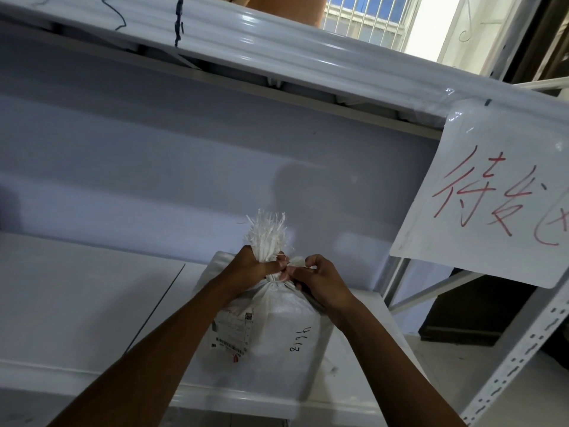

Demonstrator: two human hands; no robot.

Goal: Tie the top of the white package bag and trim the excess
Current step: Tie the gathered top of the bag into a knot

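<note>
Between the two hands, the gathered neck of the white woven plastic package bag (277, 328) is cinched by a thin white tie (275, 283) wound round it. The left hand (251, 266) is curled tight round the neck just above that tie, thumb lying across the front. The right hand (321, 280) meets it at the fingertips, fingers curled, pinching what appears to be the tie's loose end, which is too fine to follow. Straight above the grip, the bag's frayed white top (267, 231) fans out in loose strips. Below the grip the bag's body stands upright on a white metal shelf (77, 303), with a printed shipping label (234, 332) under the left wrist and black handwritten digits (296, 339) beside it. Up and to the right of the grip, well apart, hangs a glossy white sign (492, 192) with red handwritten characters.
</note>
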